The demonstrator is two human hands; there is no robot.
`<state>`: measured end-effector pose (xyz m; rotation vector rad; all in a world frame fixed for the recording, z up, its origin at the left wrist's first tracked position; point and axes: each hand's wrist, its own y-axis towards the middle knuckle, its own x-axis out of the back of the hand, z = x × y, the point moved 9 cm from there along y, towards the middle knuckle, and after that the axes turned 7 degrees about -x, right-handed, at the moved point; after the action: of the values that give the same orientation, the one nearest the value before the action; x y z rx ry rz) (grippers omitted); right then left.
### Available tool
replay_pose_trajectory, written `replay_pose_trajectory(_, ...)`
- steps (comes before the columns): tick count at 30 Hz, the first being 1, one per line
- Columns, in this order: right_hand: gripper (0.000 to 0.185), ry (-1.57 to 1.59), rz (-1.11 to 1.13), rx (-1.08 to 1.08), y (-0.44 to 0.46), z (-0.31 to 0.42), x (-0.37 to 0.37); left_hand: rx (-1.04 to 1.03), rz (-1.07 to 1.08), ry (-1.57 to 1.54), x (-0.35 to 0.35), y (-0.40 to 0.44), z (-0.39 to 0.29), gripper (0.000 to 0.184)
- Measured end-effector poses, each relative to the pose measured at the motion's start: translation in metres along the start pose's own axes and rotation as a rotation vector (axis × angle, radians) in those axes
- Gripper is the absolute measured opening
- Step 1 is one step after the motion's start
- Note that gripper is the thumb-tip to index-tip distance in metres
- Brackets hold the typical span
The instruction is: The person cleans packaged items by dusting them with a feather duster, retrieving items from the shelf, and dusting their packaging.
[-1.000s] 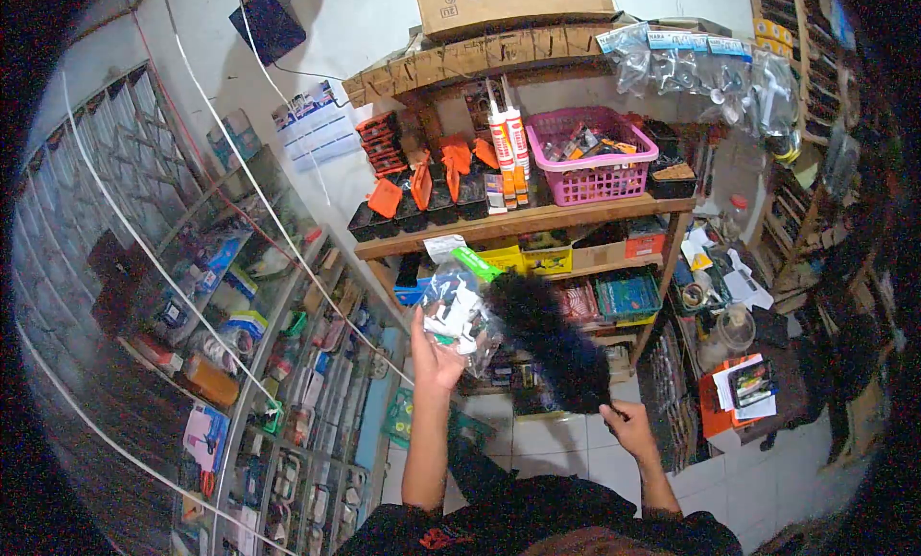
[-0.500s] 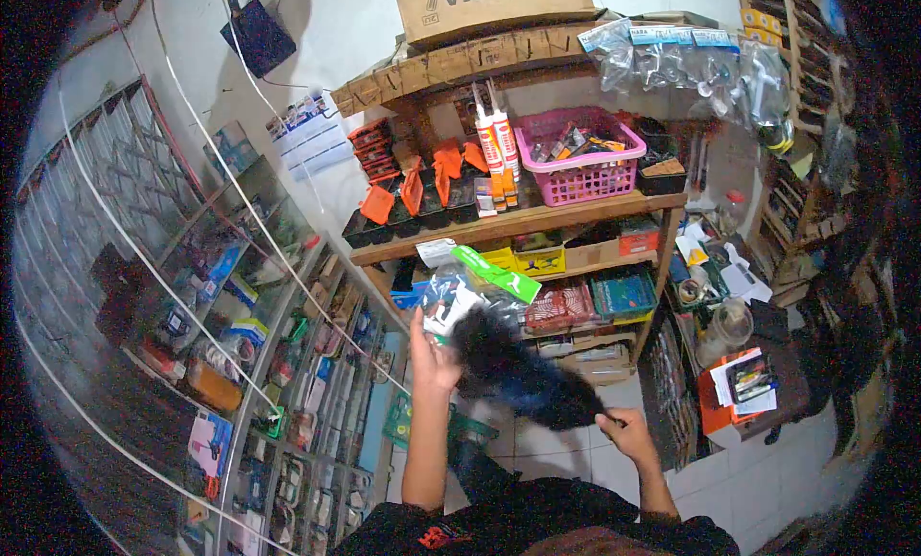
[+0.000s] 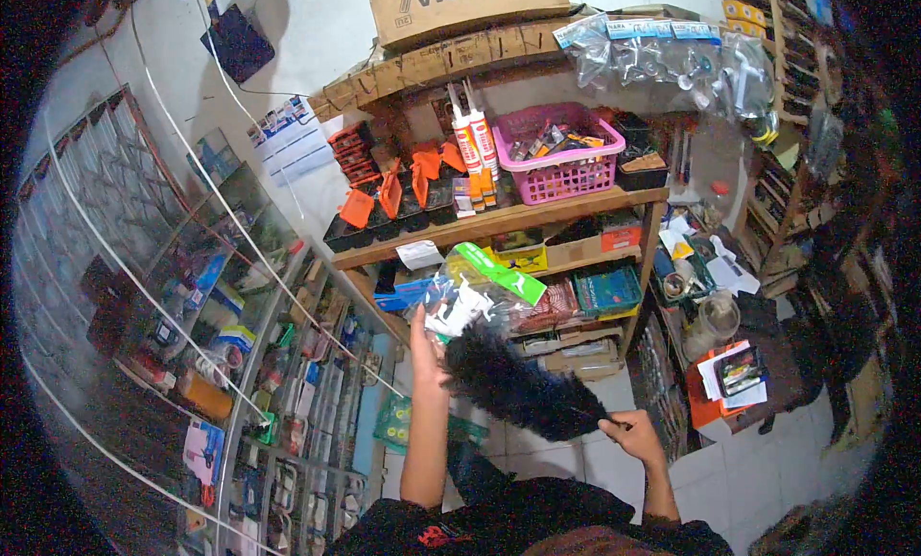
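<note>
Right hand (image 3: 635, 435) pinches black duster (image 3: 518, 387) by its end, below the pink basket (image 3: 564, 180). Left hand (image 3: 426, 353) upright against plastic packs (image 3: 462, 307), left of and below basket; can't tell if gripping. Probably best: brush lightly along the packs, steadying them from behind.

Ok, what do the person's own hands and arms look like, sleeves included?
The left hand and right hand are ungloved, with no watch or bracelet showing. Both forearms are bare below the short sleeves of a black top, which carries a small red marking.
</note>
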<state>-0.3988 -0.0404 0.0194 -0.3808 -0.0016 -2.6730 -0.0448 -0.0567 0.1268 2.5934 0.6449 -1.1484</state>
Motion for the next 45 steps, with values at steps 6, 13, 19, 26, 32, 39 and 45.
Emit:
replay_pose_trajectory(6, 0.035, 0.073, -0.027, -0.073, 0.003, -0.011, -0.002, 0.119, 0.029, -0.108, -0.022, -0.013, 0.006, 0.047)
replay_pose_trajectory(13, 0.033, 0.027, -0.090, -0.007, 0.016, 0.008, 0.000, 0.099, 0.094, -0.133, -0.026, -0.003, -0.005, 0.046)
replay_pose_trajectory(19, 0.031, -0.039, -0.123, -0.060, 0.024, -0.020, 0.005, 0.026, 0.004, -0.026, -0.012, 0.002, -0.016, 0.050)
replay_pose_trajectory(26, 0.037, -0.036, -0.041, 0.019, 0.021, -0.012, -0.003, 0.029, 0.054, -0.076, 0.008, 0.014, -0.018, 0.047)
replay_pose_trajectory(32, 0.037, -0.015, 0.021, 0.001, 0.024, -0.011, -0.016, 0.063, 0.004, -0.165, 0.026, 0.019, -0.015, 0.044)
replay_pose_trajectory(39, 0.038, -0.035, 0.014, -0.073, 0.025, -0.024, -0.015, -0.073, 0.030, 0.069, 0.051, 0.015, -0.014, 0.037)
replay_pose_trajectory(45, 0.042, 0.005, -0.062, -0.034, 0.023, 0.000, -0.020, -0.498, 0.323, 0.607, 0.015, -0.020, -0.038, 0.037)
